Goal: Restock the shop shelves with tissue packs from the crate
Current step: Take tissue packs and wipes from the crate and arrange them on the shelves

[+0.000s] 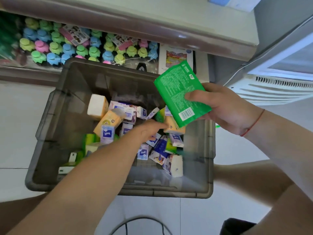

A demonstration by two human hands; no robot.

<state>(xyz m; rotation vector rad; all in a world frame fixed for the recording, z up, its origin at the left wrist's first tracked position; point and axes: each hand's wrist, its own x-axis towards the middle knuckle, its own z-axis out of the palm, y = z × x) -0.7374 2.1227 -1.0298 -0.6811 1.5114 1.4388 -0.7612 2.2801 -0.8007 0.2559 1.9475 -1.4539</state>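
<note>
A grey see-through crate [50,126] stands on the floor below me, holding several small tissue packs in purple-white, orange and green. My right hand [225,107] grips a flat green tissue pack [179,92] above the crate's right side, thumb on its printed back. My left hand [149,131] reaches down into the crate, fingers stretched toward an orange pack [174,128] lying under the green one; whether it touches that pack is unclear.
A low shelf [152,26] runs across the top, with rows of coloured caps [55,48] beneath it and a white box [176,58] beside them. A white appliance with vents [277,85] stands at right. A dark cable [135,221] lies on the tiled floor.
</note>
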